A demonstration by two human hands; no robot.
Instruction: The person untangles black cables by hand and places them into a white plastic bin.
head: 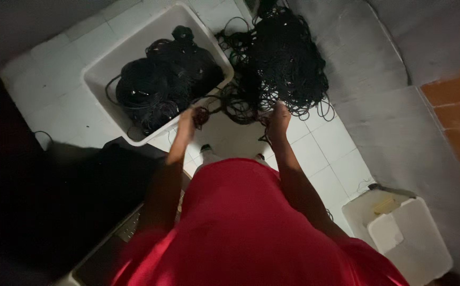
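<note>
Between the white tub [114, 62] rim and the grey wall, strands of a black cable heap [285, 58] on the tiled floor [325, 153] are held closed in the left hand [187, 121] and right hand [278, 117], bare tiles lying open beneath.

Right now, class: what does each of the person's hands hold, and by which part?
Both hands grip strands of the tangled black cable pile: the left hand a small bunched loop, the right hand strands at the pile's lower edge.
</note>
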